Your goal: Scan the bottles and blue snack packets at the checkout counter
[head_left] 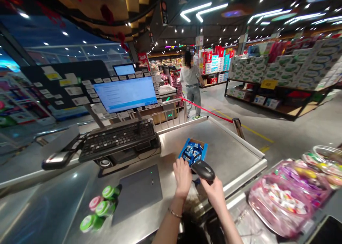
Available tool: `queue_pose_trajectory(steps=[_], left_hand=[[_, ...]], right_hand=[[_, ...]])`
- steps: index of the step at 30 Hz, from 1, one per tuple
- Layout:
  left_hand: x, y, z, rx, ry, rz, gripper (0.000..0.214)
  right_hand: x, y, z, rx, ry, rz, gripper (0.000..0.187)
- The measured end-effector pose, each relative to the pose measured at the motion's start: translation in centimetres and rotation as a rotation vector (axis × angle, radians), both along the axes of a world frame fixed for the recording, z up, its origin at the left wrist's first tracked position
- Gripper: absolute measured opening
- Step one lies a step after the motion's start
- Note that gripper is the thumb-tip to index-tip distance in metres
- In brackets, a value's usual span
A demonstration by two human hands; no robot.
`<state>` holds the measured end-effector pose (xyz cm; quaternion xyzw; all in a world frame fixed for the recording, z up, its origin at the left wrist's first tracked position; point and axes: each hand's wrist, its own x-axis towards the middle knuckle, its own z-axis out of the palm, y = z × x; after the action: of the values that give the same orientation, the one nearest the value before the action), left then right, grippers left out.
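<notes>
Bright white light fills the store from overhead, where LED strips [196, 12] run across the ceiling at about 1 o'clock. Shadows stay faint and soft. Pale glare spreads over the steel checkout counter [53, 190] at 8 o'clock, and a small highlight sits on the barcode scanner [203, 170]. The checkout monitor [125, 94] glows blue. Wide-angle distortion bends the ceiling and the stacked display shelving [278, 72] toward the edges.

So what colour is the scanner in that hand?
The handheld barcode scanner in the right hand is black, and it shows best in the head view.
</notes>
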<state>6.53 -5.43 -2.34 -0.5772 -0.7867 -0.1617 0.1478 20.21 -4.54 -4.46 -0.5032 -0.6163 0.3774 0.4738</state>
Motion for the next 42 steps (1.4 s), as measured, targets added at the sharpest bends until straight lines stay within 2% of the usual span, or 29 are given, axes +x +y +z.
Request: queue_pose_trajectory(steps=[4,7,10,13,15,19,22,25,28,31,34,37,42], left_hand=[[-0.9,0.4,-0.1,0.036,-0.088,-0.049,0.027],[-1.7,0.1,0.4,0.126,-0.226,-0.108,0.029],[-2.7,-1.1,1.3,0.261,-0.449,-0.172,0.026],[-4.1,-2.9,1.5,0.410,-0.789,-0.220,0.024],[-5.2,-4.2,0.9,0.505,-1.041,-0.196,0.025],[-7.4,-6.9,-1.3,0.739,-1.447,-0.087,0.026],[-8.8,-8.7,-2.7,0.855,-1.751,-0.105,0.024],[-10.1,-10.2,-3.4,0.775,-2.001,-0.161,0.024],[-11.1,-11.4,-3.5,0.670,-2.137,-0.197,0.036],[-12.0,-12.1,-3.5,0.623,-2.168,-0.272,0.057],[-12.8,-12.4,-3.3,0.578,-2.140,-0.411,0.070],[-13.3,-12.5,-3.0,0.528,-2.138,-0.503,0.073],[-13.5,-12.4,-2.8,0.480,-2.188,-0.544,0.070]], right_hand=[[0.2,-0.2,0.6,-0.036,0.002,0.003,0.045],[0.3,-0.6,1.6,-0.074,0.007,-0.007,0.046],[0.3,-1.2,2.6,-0.079,0.033,-0.019,0.044],[0.2,-1.9,3.3,-0.085,0.038,0.013,0.043],[-0.2,-2.4,3.4,-0.091,0.034,0.059,0.044],[-1.8,-3.8,3.5,-0.099,0.027,0.165,0.047],[-3.8,-5.3,3.6,-0.107,0.017,0.224,0.043],[-5.8,-7.2,3.8,-0.087,0.021,0.314,0.034],[-7.6,-8.7,3.6,-0.105,-0.011,0.418,0.030],[-8.6,-9.6,3.1,-0.122,-0.049,0.507,0.030],[-9.1,-9.8,2.8,-0.117,-0.081,0.539,0.029],[-9.2,-9.9,3.0,-0.134,-0.122,0.554,0.029],[-9.0,-10.0,3.6,-0.117,-0.183,0.535,0.029]])
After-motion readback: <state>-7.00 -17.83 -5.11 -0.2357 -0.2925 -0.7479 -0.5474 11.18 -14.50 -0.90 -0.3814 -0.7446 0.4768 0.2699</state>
